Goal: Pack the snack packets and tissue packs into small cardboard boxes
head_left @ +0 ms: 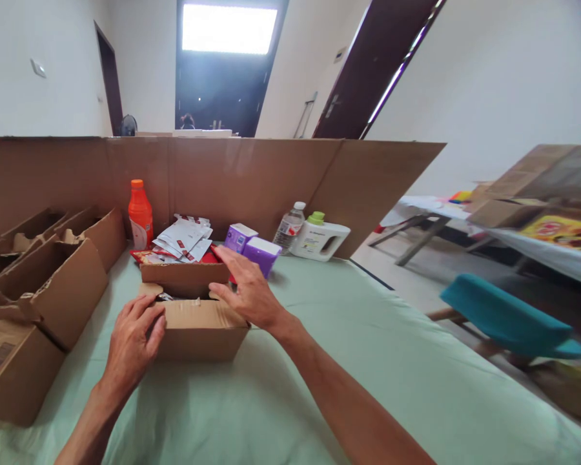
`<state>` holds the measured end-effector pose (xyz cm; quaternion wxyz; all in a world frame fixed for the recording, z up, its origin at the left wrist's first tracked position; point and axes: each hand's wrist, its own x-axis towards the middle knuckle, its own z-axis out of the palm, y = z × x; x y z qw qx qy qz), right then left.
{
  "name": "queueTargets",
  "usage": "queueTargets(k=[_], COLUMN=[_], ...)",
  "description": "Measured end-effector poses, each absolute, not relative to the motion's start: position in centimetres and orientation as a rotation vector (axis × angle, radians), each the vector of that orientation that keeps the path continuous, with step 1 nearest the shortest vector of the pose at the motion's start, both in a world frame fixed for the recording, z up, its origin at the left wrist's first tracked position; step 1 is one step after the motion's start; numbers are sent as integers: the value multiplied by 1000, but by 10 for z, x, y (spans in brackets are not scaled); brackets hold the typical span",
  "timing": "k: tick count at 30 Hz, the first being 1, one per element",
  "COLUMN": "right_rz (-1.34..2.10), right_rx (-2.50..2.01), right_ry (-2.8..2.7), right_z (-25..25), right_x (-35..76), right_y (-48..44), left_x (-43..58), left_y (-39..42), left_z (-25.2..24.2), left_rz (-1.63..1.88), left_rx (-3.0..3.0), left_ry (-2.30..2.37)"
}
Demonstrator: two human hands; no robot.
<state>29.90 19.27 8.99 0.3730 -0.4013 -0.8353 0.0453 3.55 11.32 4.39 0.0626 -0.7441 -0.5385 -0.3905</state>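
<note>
On the tabletop (348,336), the box (201,342) sits between the hands; an uneven push could buckle its flap (201,314) or shove it into the sachets (184,240) just behind. The left hand (133,328) has a loose, half-open grip against its left side; the right hand (246,289) is wide at its right edge, contact unclear.

Glaring window (230,29), soft shadows, blurred teal seat (508,316)

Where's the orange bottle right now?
In the head view, the orange bottle stands left of centre, in front of the cardboard wall, just left of the white packets.
</note>
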Motion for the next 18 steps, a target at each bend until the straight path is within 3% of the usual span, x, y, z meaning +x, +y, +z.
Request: queueTargets(k=[8,18], right_rz=[341,73], right_rx=[-888,-804], right_ry=[-2511,-2763], right_z=[66,72], right_x=[320,324], right_y=[168,193], left_x=[30,8], left_y=[116,117], left_z=[39,47], left_rz=[-1136,-921], left_rx=[-2194,-2511], left_ry=[-1703,-1601])
